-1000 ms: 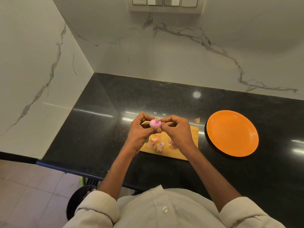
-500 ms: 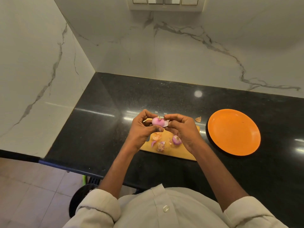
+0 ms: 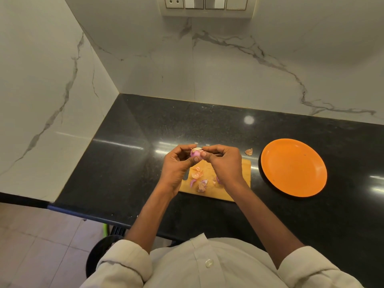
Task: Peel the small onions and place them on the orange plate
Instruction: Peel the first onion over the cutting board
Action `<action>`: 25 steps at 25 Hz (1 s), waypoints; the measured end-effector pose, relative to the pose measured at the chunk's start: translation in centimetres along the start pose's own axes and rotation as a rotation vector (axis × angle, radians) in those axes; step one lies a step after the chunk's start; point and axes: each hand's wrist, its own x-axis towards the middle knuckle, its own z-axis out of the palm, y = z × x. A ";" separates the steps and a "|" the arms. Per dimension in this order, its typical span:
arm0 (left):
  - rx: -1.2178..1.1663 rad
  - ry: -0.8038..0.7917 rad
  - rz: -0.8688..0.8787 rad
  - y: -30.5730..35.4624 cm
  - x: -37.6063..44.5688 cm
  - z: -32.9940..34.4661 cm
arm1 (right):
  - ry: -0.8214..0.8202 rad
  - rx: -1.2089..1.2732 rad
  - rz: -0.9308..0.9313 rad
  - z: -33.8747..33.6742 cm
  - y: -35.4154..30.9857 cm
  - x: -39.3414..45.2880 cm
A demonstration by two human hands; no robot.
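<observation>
I am holding a small onion (image 3: pixel 195 154) above the cutting board (image 3: pixel 241 183), my left hand (image 3: pixel 177 165) gripping it while my right hand (image 3: pixel 223 163) is pinching its skin (loose peels (image 3: pixel 197 173) are lying below). The orange plate (image 3: pixel 293 167) is sitting on the counter (image 3: pixel 135 154) to the right.

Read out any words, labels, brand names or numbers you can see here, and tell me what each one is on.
None: no readable text shows anywhere.
Switch panel: sockets and rocker switches only, with no markings visible.
Orange plate: plain, no print.
Cutting board: bare wood, no logo.
Shirt: plain, with one button and no label showing.
Onion, held in the left hand and right hand: no sticker.
</observation>
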 end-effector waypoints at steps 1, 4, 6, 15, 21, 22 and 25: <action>-0.016 0.013 -0.003 0.0 0.0 -0.1 | -0.031 -0.019 -0.045 -0.1 0.0 -0.1; -0.062 0.020 -0.018 0.2 0.2 -0.5 | -0.148 -0.094 -0.197 -0.4 0.1 -0.3; -0.040 -0.011 -0.017 0.2 0.2 -0.7 | -0.114 -0.117 -0.238 -0.6 0.1 -0.2; -0.228 -0.131 -0.081 0.8 -0.3 0.2 | -0.025 0.448 0.229 -0.7 -0.1 0.0; -0.492 -0.178 -0.166 0.8 -0.1 -0.4 | -0.036 0.580 0.555 -0.5 1.4 0.1; -0.490 -0.186 -0.173 0.6 0.0 -0.6 | -0.055 0.438 0.498 -0.4 1.8 0.2; -0.452 -0.208 -0.185 0.1 -0.1 -0.9 | -0.094 0.035 0.264 0.1 2.7 0.4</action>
